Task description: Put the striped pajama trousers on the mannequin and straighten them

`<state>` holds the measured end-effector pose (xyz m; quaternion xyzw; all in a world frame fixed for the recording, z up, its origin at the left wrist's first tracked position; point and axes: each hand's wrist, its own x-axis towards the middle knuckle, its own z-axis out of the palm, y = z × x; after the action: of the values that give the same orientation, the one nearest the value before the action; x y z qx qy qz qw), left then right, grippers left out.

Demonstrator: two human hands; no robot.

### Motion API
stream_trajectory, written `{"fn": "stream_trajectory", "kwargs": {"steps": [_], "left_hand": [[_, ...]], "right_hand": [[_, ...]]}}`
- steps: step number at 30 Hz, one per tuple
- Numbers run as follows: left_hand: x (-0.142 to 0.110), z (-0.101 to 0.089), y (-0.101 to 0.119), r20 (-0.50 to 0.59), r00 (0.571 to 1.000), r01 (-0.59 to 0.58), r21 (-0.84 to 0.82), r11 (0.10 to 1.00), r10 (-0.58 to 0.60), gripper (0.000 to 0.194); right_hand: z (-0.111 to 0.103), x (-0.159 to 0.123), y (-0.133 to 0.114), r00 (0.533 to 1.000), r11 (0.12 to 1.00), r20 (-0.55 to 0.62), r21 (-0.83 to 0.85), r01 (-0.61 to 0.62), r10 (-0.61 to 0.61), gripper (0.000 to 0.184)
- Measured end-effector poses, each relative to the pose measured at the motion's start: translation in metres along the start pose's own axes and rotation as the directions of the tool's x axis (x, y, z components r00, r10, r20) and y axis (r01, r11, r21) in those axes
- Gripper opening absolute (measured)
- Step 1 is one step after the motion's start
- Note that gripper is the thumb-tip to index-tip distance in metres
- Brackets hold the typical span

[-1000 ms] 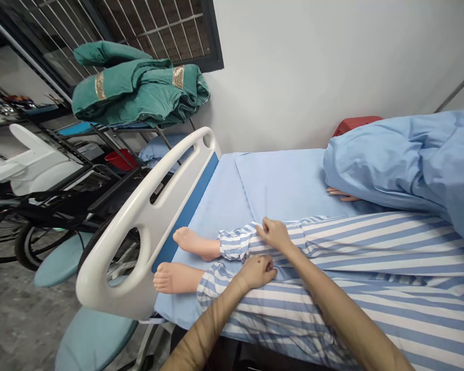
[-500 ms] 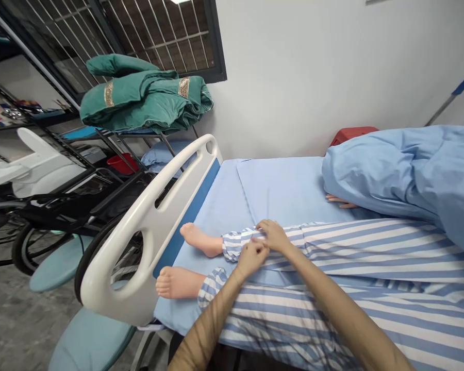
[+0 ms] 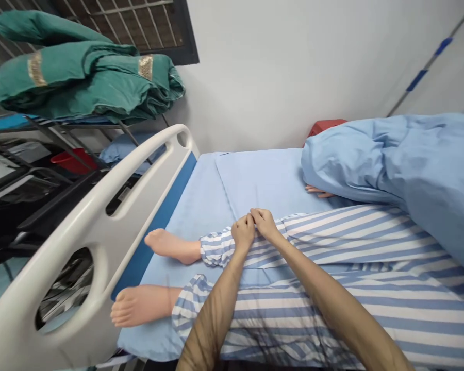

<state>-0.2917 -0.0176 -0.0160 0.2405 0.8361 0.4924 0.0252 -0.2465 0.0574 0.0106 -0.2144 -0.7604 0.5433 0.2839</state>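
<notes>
A manikin lies on a hospital bed in blue-and-white striped trousers, bare feet toward the white footboard. My left hand and my right hand sit side by side on the far trouser leg, just above its gathered cuff. Both have their fingers closed, pinching the striped cloth. The far foot sticks out of that cuff; the near foot lies closer to me.
A light blue quilt is bunched over the manikin's upper body, with one manikin hand showing under its edge. Green folded blankets rest on a metal rack at left. A red stool stands by the wall.
My left hand left the near trouser leg and joined my right hand on the far leg. The camera came closer to the bed and swung left.
</notes>
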Motion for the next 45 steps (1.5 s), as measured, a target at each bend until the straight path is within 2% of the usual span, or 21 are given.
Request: {"fn": "stream_trajectory", "kwargs": {"steps": [4,8,11,14,17,19,21,24,26,32,37,42,45], "left_hand": [[0.004,-0.002,0.002,0.016,1.000,-0.003,0.019,1.000,0.002,0.044],[0.005,0.001,0.001,0.010,1.000,0.016,0.039,0.999,-0.016,0.045],[0.005,0.001,0.000,0.011,1.000,0.008,0.024,1.000,-0.008,0.044],[0.010,-0.004,0.007,0.012,1.000,0.027,-0.088,0.996,-0.026,0.044],[0.015,-0.004,0.029,0.023,0.999,0.040,-0.279,0.959,-0.034,0.044],[0.016,0.005,0.045,0.023,0.999,0.032,-0.416,0.909,-0.025,0.044],[0.014,0.020,0.055,0.017,0.999,0.053,-0.482,0.875,-0.051,0.043],[0.006,0.042,0.054,-0.001,0.995,0.091,-0.425,0.901,-0.101,0.042],[0.001,0.049,0.048,-0.007,0.995,0.090,-0.396,0.914,-0.101,0.041],[0.003,0.049,0.037,-0.001,0.999,0.046,-0.380,0.924,-0.051,0.042],[0.005,0.055,0.032,0.040,0.999,-0.016,-0.311,0.950,0.030,0.044],[0.006,0.055,0.031,0.056,0.998,-0.006,-0.337,0.942,0.026,0.042],[0.009,0.053,0.043,0.085,0.995,0.078,-0.439,0.895,-0.046,0.039]], "right_hand": [[-0.022,0.003,-0.016,0.995,0.990,0.008,-0.099,0.105,-0.104,0.045],[-0.029,-0.001,0.010,0.992,0.981,-0.125,-0.194,0.010,-0.035,0.043],[-0.026,-0.003,0.033,0.986,0.965,-0.166,-0.260,-0.018,-0.026,0.043],[-0.026,-0.001,0.038,0.982,0.978,-0.187,-0.207,-0.039,0.000,0.044],[-0.029,0.001,0.035,0.979,0.990,-0.199,-0.127,-0.057,0.030,0.045],[-0.031,0.002,0.034,0.979,0.995,-0.203,-0.081,-0.056,0.039,0.044],[-0.032,0.003,0.036,0.977,0.998,-0.208,-0.045,-0.053,0.042,0.044],[-0.031,0.003,0.040,0.975,0.998,-0.221,-0.054,-0.044,0.031,0.042],[-0.029,0.002,0.042,0.977,0.994,-0.214,-0.107,-0.037,0.013,0.042],[-0.035,0.005,0.028,0.983,0.972,-0.181,-0.221,-0.080,0.039,0.042],[-0.058,0.001,0.010,0.984,0.952,-0.164,-0.307,0.011,-0.065,0.043],[-0.063,-0.009,0.025,0.994,0.891,-0.109,-0.454,-0.020,-0.034,0.038],[-0.060,-0.008,0.032,0.990,0.914,-0.139,-0.405,-0.029,-0.030,0.041]]}}
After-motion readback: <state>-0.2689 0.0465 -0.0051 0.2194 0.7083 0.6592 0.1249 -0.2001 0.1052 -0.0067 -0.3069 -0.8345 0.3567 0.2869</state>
